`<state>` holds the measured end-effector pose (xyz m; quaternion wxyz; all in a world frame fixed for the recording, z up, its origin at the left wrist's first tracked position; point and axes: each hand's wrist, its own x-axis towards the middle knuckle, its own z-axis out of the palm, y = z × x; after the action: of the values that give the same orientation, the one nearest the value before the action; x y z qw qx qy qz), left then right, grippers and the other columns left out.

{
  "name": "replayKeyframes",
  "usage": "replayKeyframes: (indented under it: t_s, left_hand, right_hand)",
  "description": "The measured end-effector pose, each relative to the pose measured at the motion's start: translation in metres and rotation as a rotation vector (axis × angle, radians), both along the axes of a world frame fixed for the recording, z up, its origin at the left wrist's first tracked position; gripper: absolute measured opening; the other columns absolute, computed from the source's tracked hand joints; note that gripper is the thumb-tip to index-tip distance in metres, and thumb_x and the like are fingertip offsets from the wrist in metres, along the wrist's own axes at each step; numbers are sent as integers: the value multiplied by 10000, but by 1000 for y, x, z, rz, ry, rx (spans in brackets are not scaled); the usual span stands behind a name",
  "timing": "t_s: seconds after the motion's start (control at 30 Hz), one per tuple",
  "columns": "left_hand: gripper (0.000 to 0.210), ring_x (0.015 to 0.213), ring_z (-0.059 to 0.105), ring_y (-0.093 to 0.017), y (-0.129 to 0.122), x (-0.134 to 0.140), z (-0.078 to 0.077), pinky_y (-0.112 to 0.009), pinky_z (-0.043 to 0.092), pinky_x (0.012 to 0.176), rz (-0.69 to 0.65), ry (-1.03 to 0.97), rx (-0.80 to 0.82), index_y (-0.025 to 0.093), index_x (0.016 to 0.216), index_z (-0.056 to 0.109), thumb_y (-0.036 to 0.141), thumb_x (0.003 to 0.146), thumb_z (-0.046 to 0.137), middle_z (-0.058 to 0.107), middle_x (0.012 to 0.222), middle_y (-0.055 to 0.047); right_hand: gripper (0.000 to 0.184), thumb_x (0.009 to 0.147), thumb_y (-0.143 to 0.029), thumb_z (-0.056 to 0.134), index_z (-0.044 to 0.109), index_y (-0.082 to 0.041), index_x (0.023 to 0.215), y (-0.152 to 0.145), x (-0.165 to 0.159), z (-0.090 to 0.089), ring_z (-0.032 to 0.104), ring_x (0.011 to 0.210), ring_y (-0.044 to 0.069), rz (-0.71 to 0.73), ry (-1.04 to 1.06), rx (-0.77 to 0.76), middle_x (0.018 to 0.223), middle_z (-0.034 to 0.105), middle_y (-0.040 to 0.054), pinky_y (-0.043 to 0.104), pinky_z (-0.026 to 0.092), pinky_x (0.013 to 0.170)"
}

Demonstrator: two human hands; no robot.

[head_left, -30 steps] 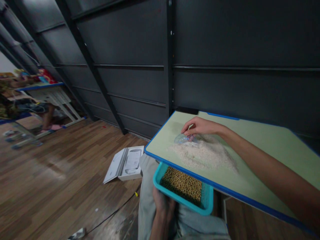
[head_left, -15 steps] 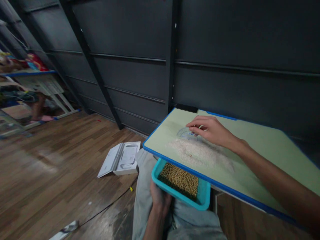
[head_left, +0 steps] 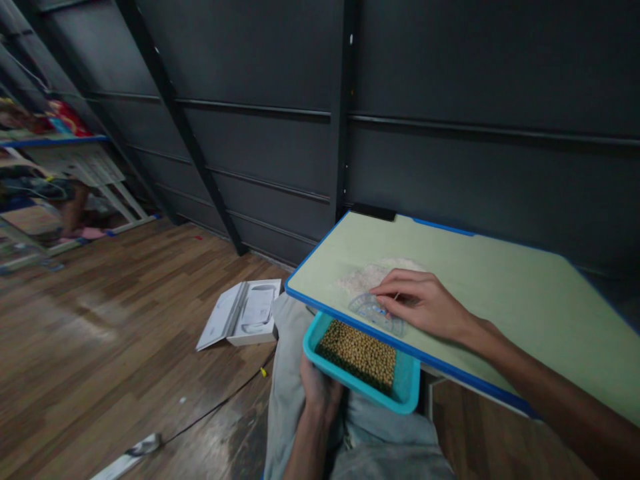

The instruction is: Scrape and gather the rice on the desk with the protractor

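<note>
My right hand (head_left: 425, 303) pinches a clear half-round protractor (head_left: 367, 308) with blue markings, held against the pale green tabletop (head_left: 520, 287) near its front edge. Just beyond the protractor lies a heap of whitish grains (head_left: 363, 277) that look like rice, partly hidden by my fingers. Below the table edge, my left hand (head_left: 317, 393) grips a turquoise plastic tray (head_left: 411, 390) from beneath and its left side. Round tan beans (head_left: 363, 350) that look like soybeans fill much of the tray, with smaller dark green ones along its near side.
A black flat object (head_left: 373, 212) lies at the table's back corner against the dark metal wall (head_left: 260, 140). An open white box (head_left: 253, 313) and a thin cable (head_left: 220, 403) are on the wooden floor. Another table (head_left: 55, 141) with a person's leg under it stands far left.
My right hand has drawn the protractor from behind the grain heap to its near side, by the table edge. The heap now lies farther back. My left hand keeps the tray in place.
</note>
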<state>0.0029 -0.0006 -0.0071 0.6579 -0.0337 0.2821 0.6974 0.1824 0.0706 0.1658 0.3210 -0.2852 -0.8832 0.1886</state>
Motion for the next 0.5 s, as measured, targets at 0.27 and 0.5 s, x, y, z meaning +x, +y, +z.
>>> replayKeyframes:
  t_s: [0.27,0.5]
  left_hand:
    - [429,1098,696,-298,0,-1,2,-454,507,1029,-13,10,-8,106,1197,713,357,882,563,740,1185,-155]
    - [432,1069,707,-303,1,0,-6,-456,514,1020,9,46,9,102,1200,710,351,869,588,737,1189,-160]
  right_hand:
    - [197,966,-252,613,767,-264,1088,0,1,-1,672,848,178,-4,-13,21,967,730,52,340,543,755]
    - [202,973,-258,610,767,-283,1097,0,0,-4,675,836,175,24,-18,-5,953,735,48,337,543,738]
